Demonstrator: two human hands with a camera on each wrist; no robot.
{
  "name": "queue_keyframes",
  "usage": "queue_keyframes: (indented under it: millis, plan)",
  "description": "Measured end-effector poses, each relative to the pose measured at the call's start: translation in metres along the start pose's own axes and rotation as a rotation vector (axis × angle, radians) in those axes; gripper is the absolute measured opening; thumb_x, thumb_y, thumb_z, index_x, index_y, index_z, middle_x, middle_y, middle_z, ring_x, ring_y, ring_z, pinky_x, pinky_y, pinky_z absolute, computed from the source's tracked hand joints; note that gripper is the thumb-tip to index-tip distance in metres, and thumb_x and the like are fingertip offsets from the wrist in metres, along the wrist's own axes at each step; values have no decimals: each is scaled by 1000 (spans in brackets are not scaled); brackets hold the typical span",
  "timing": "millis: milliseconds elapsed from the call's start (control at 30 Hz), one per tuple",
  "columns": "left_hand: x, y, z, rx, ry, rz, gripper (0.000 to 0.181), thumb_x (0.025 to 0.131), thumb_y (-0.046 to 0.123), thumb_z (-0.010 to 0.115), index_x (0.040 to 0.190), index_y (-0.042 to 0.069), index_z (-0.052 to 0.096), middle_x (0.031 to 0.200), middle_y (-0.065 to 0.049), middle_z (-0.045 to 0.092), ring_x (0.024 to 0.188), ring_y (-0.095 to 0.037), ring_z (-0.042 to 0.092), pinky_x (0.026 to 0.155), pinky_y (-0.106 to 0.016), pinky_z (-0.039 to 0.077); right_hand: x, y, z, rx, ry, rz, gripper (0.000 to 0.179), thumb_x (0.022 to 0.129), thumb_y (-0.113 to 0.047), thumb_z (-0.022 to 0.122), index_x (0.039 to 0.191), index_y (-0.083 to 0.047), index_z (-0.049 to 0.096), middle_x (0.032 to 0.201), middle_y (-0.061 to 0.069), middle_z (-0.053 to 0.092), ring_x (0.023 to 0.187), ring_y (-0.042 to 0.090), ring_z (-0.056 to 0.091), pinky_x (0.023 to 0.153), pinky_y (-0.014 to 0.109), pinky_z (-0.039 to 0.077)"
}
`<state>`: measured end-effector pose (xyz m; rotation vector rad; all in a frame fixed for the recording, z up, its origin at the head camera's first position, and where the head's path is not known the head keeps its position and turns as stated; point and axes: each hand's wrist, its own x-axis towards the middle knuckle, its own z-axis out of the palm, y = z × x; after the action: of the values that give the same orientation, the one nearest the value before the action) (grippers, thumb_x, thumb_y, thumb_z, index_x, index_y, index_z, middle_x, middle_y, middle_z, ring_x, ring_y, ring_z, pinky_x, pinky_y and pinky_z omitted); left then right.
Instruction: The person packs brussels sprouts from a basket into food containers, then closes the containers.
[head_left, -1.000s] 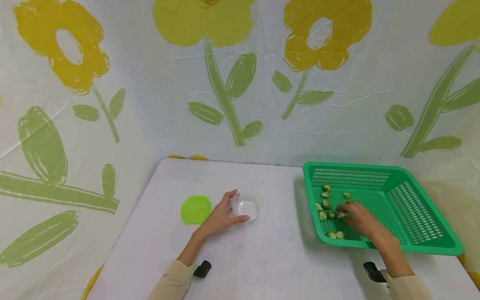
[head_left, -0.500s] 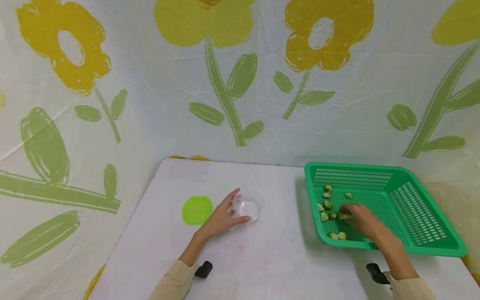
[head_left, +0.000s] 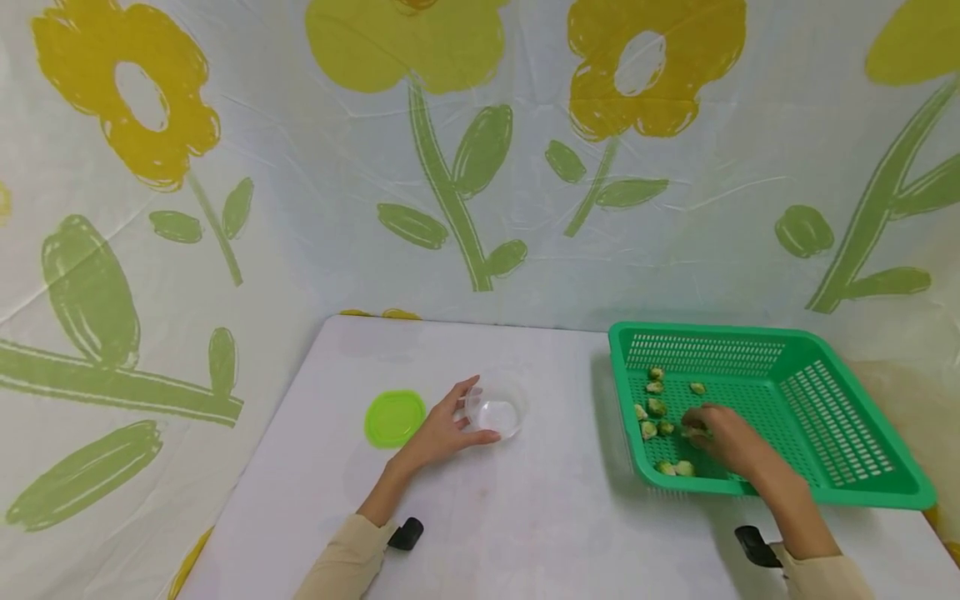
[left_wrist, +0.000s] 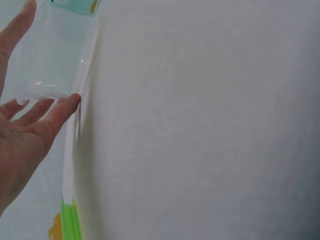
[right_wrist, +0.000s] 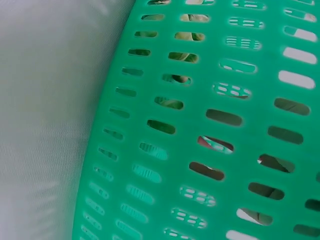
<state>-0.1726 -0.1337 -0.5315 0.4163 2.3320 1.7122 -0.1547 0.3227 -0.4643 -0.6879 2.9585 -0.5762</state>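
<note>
On the white table my left hand (head_left: 438, 435) holds a small clear plastic container (head_left: 498, 414), thumb on the near side and fingers on the far side. The left wrist view also has this container (left_wrist: 65, 55) between thumb and fingers. My right hand (head_left: 726, 437) reaches into a green slotted basket (head_left: 705, 331), fingertips pinching a Brussels sprout (head_left: 694, 432) that they partly cover. Several more Brussels sprouts (head_left: 656, 407) lie along the basket's left side. In the right wrist view the basket wall (right_wrist: 186, 136) hides most of the hand.
A bright green lid (head_left: 395, 418) lies flat left of the container. The table (head_left: 525, 517) stretches between container and basket. Behind it hangs a white cloth (head_left: 315, 208) printed with yellow flowers, and more cloth covers the left side.
Hardly anything differs. The right hand stays low in the basket at the same sprout, its fingers shifting very slightly. The left hand and the container keep their place.
</note>
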Motion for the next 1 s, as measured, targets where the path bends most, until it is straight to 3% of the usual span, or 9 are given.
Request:
queue_keyframes:
  millis: [267, 667, 1000]
  plan:
    - [0, -1, -4, -5, -4, -34, 101, 81, 32, 91, 161, 15, 31, 159, -8, 39, 145, -33, 39, 112, -46, 44, 0, 3, 0, 26, 35, -20, 19, 83, 13, 75, 100, 8, 69, 92, 17, 67, 83, 37, 66, 68, 47, 58]
    - [1, 2, -2, -11, -12, -44, 103, 81, 35, 90, 161, 14, 29, 160, -10, 35, 145, -35, 37, 113, -46, 43, 1, -3, 1, -16, 294, -168, 27, 76, 16, 80, 99, 5, 70, 91, 14, 67, 79, 34, 68, 61, 37, 61]
    - [1, 1, -1, -6, -16, -59, 102, 80, 35, 91, 161, 15, 30, 158, -11, 36, 143, -35, 39, 112, -46, 44, 5, -19, -2, 34, 415, -162, 31, 78, 16, 79, 105, 5, 70, 97, 15, 69, 86, 36, 67, 67, 46, 62]
